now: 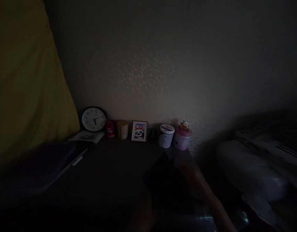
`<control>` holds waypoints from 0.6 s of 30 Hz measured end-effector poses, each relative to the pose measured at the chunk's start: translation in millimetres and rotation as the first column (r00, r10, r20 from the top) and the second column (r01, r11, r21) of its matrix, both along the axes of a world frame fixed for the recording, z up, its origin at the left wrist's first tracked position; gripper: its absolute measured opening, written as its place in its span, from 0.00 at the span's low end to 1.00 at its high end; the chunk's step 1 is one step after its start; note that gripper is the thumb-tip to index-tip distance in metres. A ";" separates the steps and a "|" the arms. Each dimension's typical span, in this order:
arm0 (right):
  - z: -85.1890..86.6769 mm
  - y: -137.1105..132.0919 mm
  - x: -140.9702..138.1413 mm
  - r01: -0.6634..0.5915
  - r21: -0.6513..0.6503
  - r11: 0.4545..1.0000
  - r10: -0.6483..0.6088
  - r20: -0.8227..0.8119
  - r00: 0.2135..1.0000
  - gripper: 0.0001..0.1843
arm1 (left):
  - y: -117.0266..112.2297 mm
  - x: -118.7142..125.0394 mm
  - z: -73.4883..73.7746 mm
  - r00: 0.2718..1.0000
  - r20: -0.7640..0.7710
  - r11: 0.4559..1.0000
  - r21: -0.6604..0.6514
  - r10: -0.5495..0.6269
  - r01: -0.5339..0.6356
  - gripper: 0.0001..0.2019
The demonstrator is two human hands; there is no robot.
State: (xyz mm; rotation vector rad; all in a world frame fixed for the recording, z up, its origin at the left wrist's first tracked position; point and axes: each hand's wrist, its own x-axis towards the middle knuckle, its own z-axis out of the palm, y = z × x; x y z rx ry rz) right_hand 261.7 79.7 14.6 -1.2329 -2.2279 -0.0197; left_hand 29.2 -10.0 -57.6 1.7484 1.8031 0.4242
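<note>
A dark, black cloth-like thing [167, 183] with pointed upper corners is at the front right of the desk, between my hands. Its exact kind is lost in the dimness. On its right side is my right hand [190, 174], closed at its edge, with the fingers blurred and dark. My left hand [145, 207] is at its lower left side, mostly in shadow, and appears closed on it. Beyond the black thing stand a white lidded tub [165, 137] and a pink lidded tub [181, 141] with a small lucky cat figurine [184, 124] on top.
Along the wall stand a round clock [93, 119], a red container [110, 129], a tan ribbed cup [122, 130] and a framed panda picture [139, 131]. A white pen-like item [77, 161] lies left on the dark desk [109, 174]. Pale bags [252, 167] are at right; a yellow curtain [27, 80] hangs left.
</note>
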 end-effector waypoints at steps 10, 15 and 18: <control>21.4 14.9 -69.9 -0.116 -0.070 0.991 0.134 0.351 0.927 0.23 | -5.9 -4.3 3.4 0.991 -0.114 0.994 0.073 -0.068 0.077 0.19; 17.5 31.7 -67.4 -0.077 -0.052 0.996 0.091 0.371 0.924 0.21 | -8.3 -0.5 1.7 0.983 -0.155 0.987 0.112 -0.100 0.118 0.19; 10.5 46.6 -73.8 -0.045 -0.060 0.997 0.066 0.409 0.910 0.21 | -9.3 3.5 0.1 0.976 -0.179 0.981 0.127 -0.125 0.148 0.19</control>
